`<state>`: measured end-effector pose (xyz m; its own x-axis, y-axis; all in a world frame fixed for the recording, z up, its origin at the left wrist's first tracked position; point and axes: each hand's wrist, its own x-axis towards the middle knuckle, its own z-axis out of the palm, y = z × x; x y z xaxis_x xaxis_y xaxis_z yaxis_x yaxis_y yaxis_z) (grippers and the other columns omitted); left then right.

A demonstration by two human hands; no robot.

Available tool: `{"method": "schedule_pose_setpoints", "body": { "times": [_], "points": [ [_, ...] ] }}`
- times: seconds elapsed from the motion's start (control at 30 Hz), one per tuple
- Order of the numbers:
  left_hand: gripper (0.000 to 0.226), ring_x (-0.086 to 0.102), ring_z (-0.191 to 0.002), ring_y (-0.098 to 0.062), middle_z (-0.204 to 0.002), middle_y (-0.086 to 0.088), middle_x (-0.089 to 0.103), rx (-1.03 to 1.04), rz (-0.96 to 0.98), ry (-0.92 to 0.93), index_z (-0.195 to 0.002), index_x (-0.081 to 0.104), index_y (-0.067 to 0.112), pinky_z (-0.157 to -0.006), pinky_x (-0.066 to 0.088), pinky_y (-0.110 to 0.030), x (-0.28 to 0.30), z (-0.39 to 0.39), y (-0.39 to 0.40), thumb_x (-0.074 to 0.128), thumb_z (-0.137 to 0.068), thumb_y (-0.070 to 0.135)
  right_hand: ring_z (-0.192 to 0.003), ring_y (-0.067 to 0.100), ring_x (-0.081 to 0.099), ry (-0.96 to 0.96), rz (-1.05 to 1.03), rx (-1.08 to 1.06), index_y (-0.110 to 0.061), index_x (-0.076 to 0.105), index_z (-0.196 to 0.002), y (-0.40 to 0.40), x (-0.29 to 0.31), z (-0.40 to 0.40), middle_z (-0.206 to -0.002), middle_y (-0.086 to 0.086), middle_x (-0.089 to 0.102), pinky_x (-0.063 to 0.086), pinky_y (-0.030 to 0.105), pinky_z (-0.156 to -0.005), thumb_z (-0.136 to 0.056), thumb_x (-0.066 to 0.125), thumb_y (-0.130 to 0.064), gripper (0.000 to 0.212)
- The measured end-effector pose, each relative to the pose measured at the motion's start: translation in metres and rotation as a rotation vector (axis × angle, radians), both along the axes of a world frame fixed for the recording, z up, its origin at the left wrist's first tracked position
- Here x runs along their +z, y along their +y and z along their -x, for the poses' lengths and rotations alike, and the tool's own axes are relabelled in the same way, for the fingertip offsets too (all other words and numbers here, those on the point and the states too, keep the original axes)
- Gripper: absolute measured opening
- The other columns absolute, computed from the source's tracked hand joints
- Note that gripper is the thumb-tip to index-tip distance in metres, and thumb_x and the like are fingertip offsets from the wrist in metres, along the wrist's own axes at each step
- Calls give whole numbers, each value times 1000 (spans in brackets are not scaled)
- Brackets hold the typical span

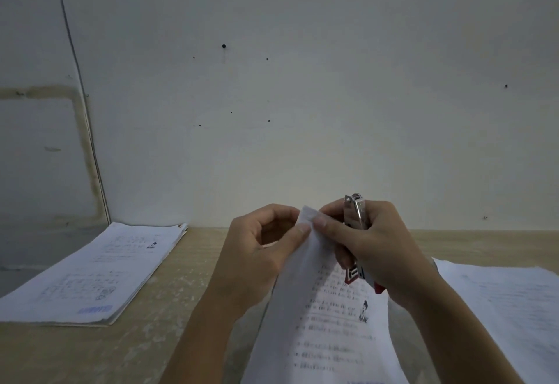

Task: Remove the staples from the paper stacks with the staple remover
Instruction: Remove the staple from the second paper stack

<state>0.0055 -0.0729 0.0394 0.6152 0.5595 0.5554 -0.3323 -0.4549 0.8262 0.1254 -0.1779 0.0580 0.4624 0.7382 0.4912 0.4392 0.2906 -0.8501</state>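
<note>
Fingers of both hands pinched the stack's (326,308) top corner, lifted off the bench (187,262) so I could work the corner. My left hand (260,250) steadied thin printed sheets; my right hand (372,247) also gripped the slim metal remover (357,217), upright, red-ended.

A light wooden table (193,278) with papers on it.

The table top is pale brown with faint white marks, and its far edge meets a white wall (302,96). On the left side lies a thick stack of printed pages (93,275), flat and turned at a slant, with a small cartoon picture near its top and a blue mark near its front edge. On the right side lie more white sheets (511,308), flat on the wood, running off the edge of the view.
</note>
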Motion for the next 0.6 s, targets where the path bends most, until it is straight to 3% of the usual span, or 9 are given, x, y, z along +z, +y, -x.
{"method": "schedule_pose_setpoints", "body": {
  "times": [0.07,0.2,0.3,0.4,0.53,0.6],
  "points": [
    [22,70,-78,-12,-80,1,74,70,-65,-1,-82,71,17,-71,57,-26,1,-1,0,66,-70,34,-35,14,42,-46,18,-6,-11,70,-72,0,0,0,-39,3,49,35,23,-37,-84,65,-15,14],
    [5,67,-77,-7,-80,6,71,158,-205,-43,-80,68,22,-64,57,-26,-4,-5,-3,65,-83,21,-35,6,44,-161,8,-6,-16,69,-72,-2,-1,2,-39,-6,53,37,19,-39,-79,71,-14,7],
    [8,65,-76,-1,-79,13,68,247,-387,-140,-81,65,28,-60,50,-12,-6,-6,-3,63,-83,20,-39,5,47,-292,-95,-79,-17,70,-71,-2,-2,2,-46,-13,57,36,13,-42,-76,74,-15,6],
    [9,67,-79,-2,-84,11,68,260,-497,-212,-89,66,24,-61,51,-12,-6,-4,-1,66,-82,17,-41,14,51,-347,-173,-116,-16,71,-75,-3,-3,0,-57,-4,65,44,27,-41,-74,75,-14,4],
    [7,68,-77,-2,-82,11,71,310,-595,-301,-84,70,15,-61,53,-14,-7,-4,1,65,-79,14,-56,8,62,-361,-214,-100,-15,71,-76,-5,-1,-2,-79,-4,68,45,13,-49,-73,74,0,16],
    [7,67,-79,-3,-85,4,71,404,-690,-344,-79,71,7,-65,53,-12,-9,-5,0,65,-78,12,-60,16,62,-398,-225,-177,-21,70,-78,-5,0,-4,-88,-5,64,48,20,-48,-72,73,1,23]
  ]
}}
